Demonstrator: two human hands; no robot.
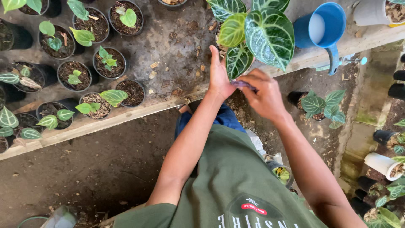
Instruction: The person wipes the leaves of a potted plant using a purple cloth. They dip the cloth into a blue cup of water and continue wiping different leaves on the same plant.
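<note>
Green shirt (236, 181) at 6 o'clock. Right hand (266, 98) pinches purple cloth (244, 85) against veined leaf (237, 61); left hand (219, 76), flat-fingered, braces behind. Hard rubbing risks tearing it.

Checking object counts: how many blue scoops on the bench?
1. The blue scoop lies at the bench's right end, beyond the big veined-leaf plant that both hands work at. Leaves may hide others.

We saw small black pots of seedlings (76, 46) crowding the far left of a soil-strewn wooden bench (168, 46). A blue scoop (322, 27) lay far right, and a small potted plant (318, 105) stood on the ground to the right.
</note>
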